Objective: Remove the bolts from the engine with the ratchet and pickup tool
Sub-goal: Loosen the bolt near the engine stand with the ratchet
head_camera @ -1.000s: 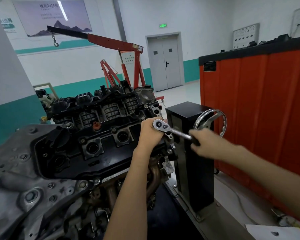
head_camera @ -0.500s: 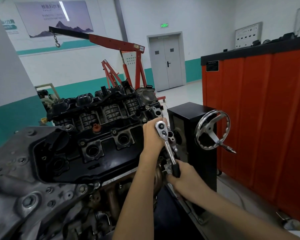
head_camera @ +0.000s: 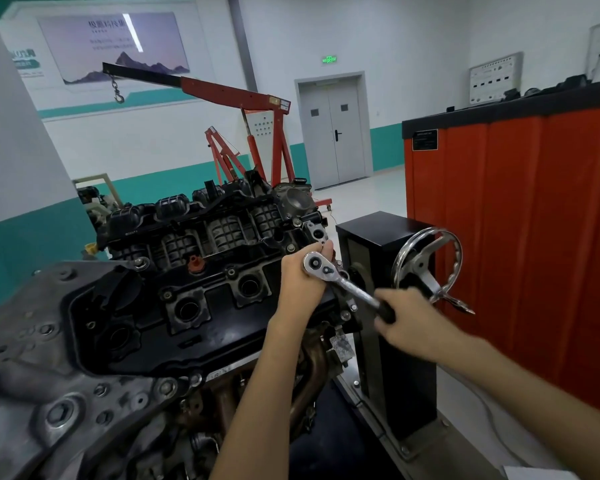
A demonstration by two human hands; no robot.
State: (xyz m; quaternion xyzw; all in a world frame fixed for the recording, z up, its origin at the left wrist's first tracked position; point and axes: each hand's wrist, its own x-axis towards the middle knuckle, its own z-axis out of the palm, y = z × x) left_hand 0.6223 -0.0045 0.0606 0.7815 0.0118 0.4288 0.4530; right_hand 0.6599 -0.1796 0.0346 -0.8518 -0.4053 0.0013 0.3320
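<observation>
The left hand (head_camera: 300,275) is reaching up along the right end of the engine (head_camera: 94,386), wrist nearly straight. Its fingers are curling round the head of the ratchet (head_camera: 340,280), cupping it against the engine at the right-hand corner of the black valve cover (head_camera: 222,327). The bolt under the head is hidden. The ratchet's shaft is slanting down and away to the engine's right. The right hand (head_camera: 407,318), motion-blurred, is gripping the black handle at the shaft's end, its forearm stretching in from the lower right. Just right of the engine, a chrome handwheel (head_camera: 455,262) is sitting on a black stand (head_camera: 381,230).
</observation>
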